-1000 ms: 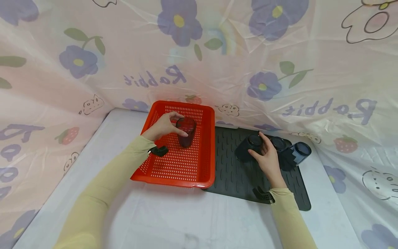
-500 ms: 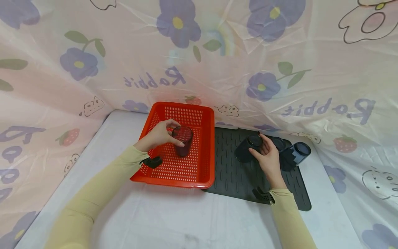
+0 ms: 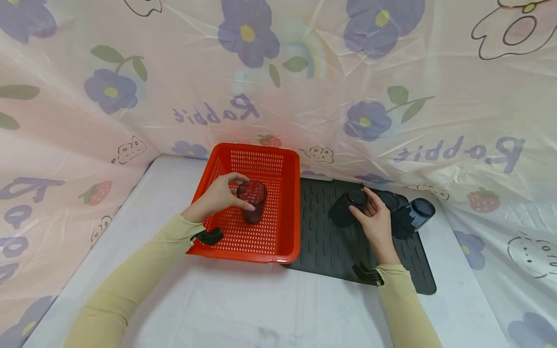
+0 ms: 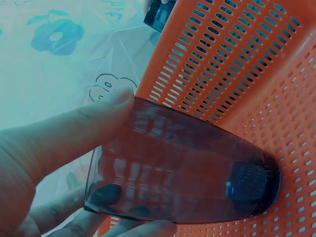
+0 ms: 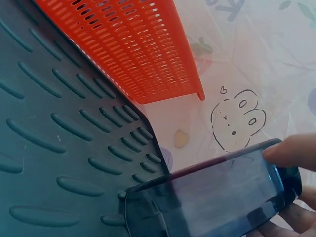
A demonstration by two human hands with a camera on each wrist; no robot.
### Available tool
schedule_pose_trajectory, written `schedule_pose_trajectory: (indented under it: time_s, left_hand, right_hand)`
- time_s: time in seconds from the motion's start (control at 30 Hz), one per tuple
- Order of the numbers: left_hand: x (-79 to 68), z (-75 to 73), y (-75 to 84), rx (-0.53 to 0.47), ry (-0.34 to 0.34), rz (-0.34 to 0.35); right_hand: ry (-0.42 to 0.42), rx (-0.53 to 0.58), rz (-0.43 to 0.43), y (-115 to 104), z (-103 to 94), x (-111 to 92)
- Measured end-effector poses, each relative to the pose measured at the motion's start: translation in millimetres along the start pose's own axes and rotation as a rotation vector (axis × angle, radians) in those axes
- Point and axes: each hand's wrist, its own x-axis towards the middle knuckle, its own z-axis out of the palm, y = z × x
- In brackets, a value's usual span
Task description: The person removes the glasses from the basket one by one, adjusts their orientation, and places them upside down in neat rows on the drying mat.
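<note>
My left hand [image 3: 217, 195] holds a tinted drinking glass [image 3: 254, 208] near its rim, thumb on one side and fingers on the other. The glass is mouth up inside the red basket [image 3: 296, 203], and in the left wrist view its thick base [image 4: 254, 182] overlaps the basket floor. On the dark ridged mat [image 3: 317, 241], my right hand [image 3: 375, 222] grips a second dark glass [image 3: 340, 212], which is upside down. In the right wrist view, thumb and fingers pinch this glass [image 5: 212, 197] around its base end, while its wide rim is over the mat.
Two more dark glasses stand at the mat's right side: one [image 3: 389, 200] partly hidden behind my right hand, the other [image 3: 411, 217] beside it. Basket and mat lie side by side on a white table [image 3: 217, 304]. A printed curtain [image 3: 304, 96] rises behind them.
My left hand has carried its glass toward me and slightly left within the basket. My right hand and its glass have stayed in place.
</note>
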Motion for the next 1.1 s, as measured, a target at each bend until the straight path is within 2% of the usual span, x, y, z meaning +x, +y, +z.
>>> schedule_pose_trajectory:
  time_s: [0.17,0.3,0.47,0.63,0.93,1.1]
  left_hand:
    - [-0.2,0.8,-2.3,-0.002,0.045,0.015]
    - [-1.5,0.9,-4.3,-0.046,0.082,-0.024]
    - [-3.7,0.4,-7.0,-0.128,0.094,-0.078]
    - [-7.6,1.3,-6.2,-0.172,0.127,-0.069]
    - [-12.7,0.3,1.9,-0.223,0.166,-0.024]
    - [-23.2,0.0,21.7,-0.238,0.169,-0.028]
  right_hand:
    - [0.003,0.03,-0.006,0.1,0.6,-1.8]
    - [0.01,0.051,-0.003,1.6,1.0,-2.8]
    - [0.03,0.071,-0.014,1.6,1.6,-3.4]
    - [0.041,0.08,-0.029,-0.7,2.2,-4.3]
    - [0.059,0.08,-0.011,-5.6,0.2,-6.5]
    - [0.076,0.107,-0.02,-5.7,-1.2,-7.9]
